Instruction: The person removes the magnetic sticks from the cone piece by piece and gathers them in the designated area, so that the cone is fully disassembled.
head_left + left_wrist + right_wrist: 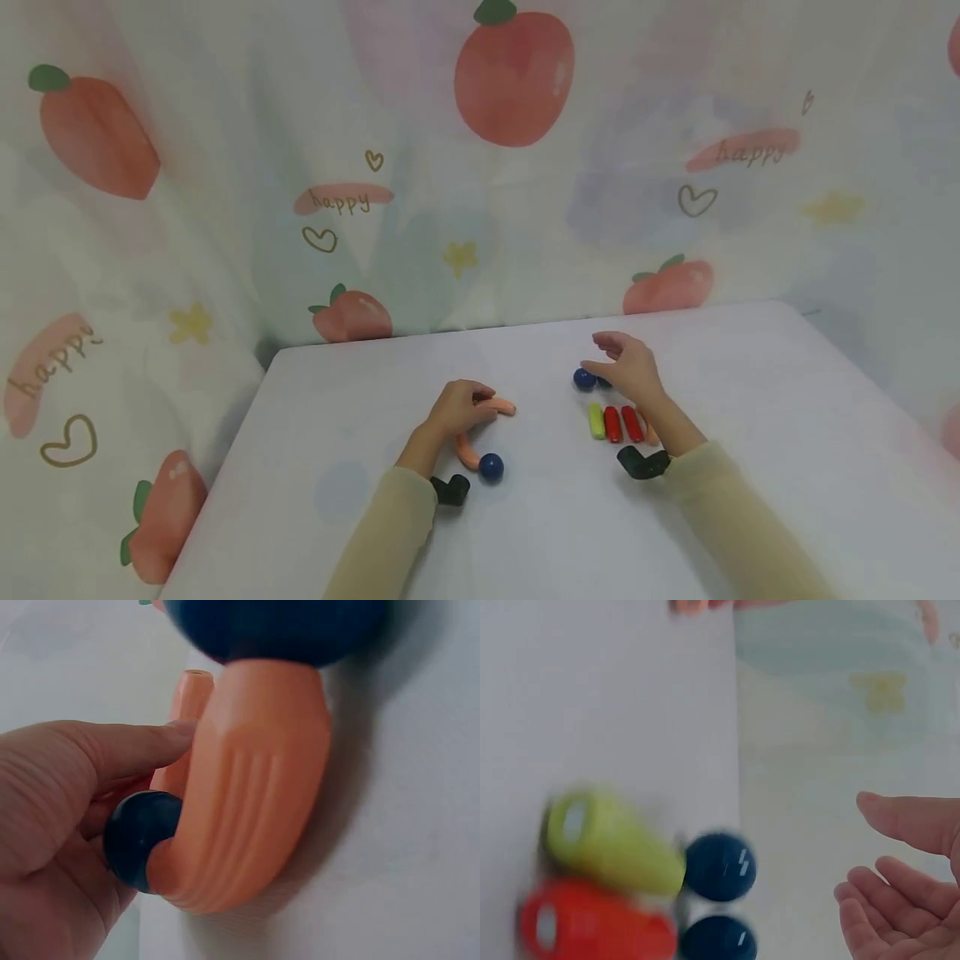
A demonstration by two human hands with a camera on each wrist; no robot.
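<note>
My left hand [456, 408] pinches an orange toy rod [504, 407]; in the left wrist view the thumb lies along this rod [196, 688]. A curved orange rod [467, 452] joins two dark blue balls, the nearer one [491, 467] close to the wrist and the other [135, 838] beside the palm, largely hidden in the head view. My right hand [630, 367] is above two more blue balls [584, 379], thumb and fingers spread apart, holding nothing. In the right wrist view the palm [907, 900] shows bare beside those balls [720, 866].
Near the right wrist lie a yellow-green rod [596, 421], two red rods [612, 424] and an orange rod [652, 432], partly hidden by the arm. They lie on a white table [555, 533]. A fruit-printed curtain [525, 208] hangs behind the table and at its sides.
</note>
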